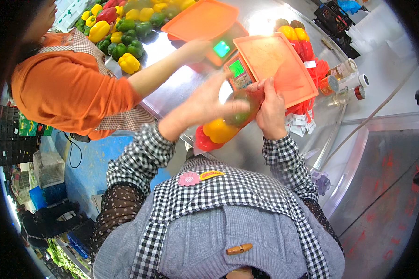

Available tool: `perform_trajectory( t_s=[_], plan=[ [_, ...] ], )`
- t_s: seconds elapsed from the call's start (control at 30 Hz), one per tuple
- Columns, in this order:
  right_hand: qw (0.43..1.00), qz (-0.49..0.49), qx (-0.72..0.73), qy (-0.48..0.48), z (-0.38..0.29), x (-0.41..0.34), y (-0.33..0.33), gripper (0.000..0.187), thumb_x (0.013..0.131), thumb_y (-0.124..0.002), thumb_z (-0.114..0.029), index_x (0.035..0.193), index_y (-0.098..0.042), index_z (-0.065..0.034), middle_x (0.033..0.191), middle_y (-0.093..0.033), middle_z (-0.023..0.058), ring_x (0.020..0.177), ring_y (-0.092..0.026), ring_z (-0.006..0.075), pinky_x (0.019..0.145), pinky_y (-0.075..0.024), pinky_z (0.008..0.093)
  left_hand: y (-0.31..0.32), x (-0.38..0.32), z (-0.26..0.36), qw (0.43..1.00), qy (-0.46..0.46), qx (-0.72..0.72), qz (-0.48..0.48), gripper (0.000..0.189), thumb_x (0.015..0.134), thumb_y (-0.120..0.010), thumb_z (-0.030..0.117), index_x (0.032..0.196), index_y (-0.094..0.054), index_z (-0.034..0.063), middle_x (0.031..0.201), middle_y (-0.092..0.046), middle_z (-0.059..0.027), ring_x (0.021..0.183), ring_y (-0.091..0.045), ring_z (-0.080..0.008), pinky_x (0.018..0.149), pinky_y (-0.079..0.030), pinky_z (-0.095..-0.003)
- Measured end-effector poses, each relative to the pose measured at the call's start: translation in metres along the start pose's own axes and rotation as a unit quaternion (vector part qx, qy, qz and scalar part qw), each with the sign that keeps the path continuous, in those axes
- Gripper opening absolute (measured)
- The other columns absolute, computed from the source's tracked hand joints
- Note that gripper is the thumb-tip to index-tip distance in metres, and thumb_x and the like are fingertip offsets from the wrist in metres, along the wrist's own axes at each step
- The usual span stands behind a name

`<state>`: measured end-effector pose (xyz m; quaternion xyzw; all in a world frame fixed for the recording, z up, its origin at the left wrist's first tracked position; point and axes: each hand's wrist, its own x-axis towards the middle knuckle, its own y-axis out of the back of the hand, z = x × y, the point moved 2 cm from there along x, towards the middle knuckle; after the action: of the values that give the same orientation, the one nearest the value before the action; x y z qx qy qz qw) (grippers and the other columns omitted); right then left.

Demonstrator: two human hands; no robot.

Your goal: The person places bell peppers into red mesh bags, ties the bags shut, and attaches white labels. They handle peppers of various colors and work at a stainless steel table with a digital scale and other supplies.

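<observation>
A red net bag of bell peppers point(220, 132), with red, yellow and green ones in a row, hangs tilted in front of my apron. My right hand point(271, 117) grips the gathered neck of this bag at its upper end. Beside the green pepper, my left hand point(205, 104) is blurred with its fingers spread, its thumb crossing in front of the bag; whether it touches the net cannot be told. Just beyond both hands stands a weighing scale with an orange tray point(265, 59) and a lit green display point(236, 68).
At left a co-worker's hand point(199, 51) reaches to a second orange-trayed scale point(204, 17). Loose bell peppers point(127, 33) are heaped behind. Right of my scale lie netted peppers point(302, 47), red net sleeves point(318, 69), white tags point(298, 120) and several small jars point(349, 83).
</observation>
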<state>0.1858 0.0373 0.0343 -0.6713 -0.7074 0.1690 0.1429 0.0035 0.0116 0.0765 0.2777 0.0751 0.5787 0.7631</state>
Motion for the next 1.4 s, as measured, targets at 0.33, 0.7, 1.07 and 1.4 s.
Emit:
perform_trajectory(
  t_s=[0.33,0.7,1.07,1.4],
  plan=[
    [0.991,0.085,0.107,-0.010,0.027,-0.061,0.084,0.033,0.109,-0.038,-0.031,0.103,-0.056,-0.0036,0.103,-0.064,0.0118,0.101,-0.062,0.0245,0.099,-0.0483,0.0423,-0.081,0.012,-0.044,0.943,0.114,-0.055,-0.307,0.079,0.080,-0.073,0.053,0.134,-0.052,-0.0003,0.119,-0.065,-0.0232,0.111,-0.064,-0.0337,0.095,-0.049,-0.0383],
    [0.917,0.298,0.263,-0.044,0.100,-0.117,0.190,0.032,0.108,-0.042,-0.033,0.101,-0.056,-0.0058,0.101,-0.063,0.0120,0.102,-0.060,0.0276,0.100,-0.0470,0.0447,-0.172,0.026,-0.079,0.856,0.063,0.000,-0.513,0.070,0.086,-0.071,0.041,0.141,-0.049,0.0028,0.129,-0.063,-0.0193,0.118,-0.061,-0.0322,0.102,-0.045,-0.0396],
    [0.889,0.366,0.252,-0.109,0.109,-0.107,0.196,0.040,0.107,-0.042,-0.044,0.082,-0.047,-0.0121,0.058,-0.032,-0.0046,0.050,-0.025,0.0097,0.053,-0.0323,0.0270,-0.160,-0.031,-0.039,0.903,-0.106,0.302,-0.286,0.084,0.070,-0.081,0.049,0.138,-0.049,0.0123,0.106,-0.062,-0.0141,0.095,-0.063,-0.0348,0.077,-0.049,-0.0469],
    [0.937,0.324,0.087,-0.096,0.116,-0.075,0.145,0.032,0.107,-0.045,-0.035,0.084,-0.047,-0.0120,0.063,-0.037,-0.0045,0.052,-0.032,0.0074,0.049,-0.0306,0.0256,-0.124,-0.032,-0.050,0.895,-0.023,0.328,-0.302,0.087,0.071,-0.080,0.053,0.143,-0.046,0.0186,0.113,-0.061,-0.0126,0.103,-0.060,-0.0348,0.082,-0.046,-0.0495]
  ],
)
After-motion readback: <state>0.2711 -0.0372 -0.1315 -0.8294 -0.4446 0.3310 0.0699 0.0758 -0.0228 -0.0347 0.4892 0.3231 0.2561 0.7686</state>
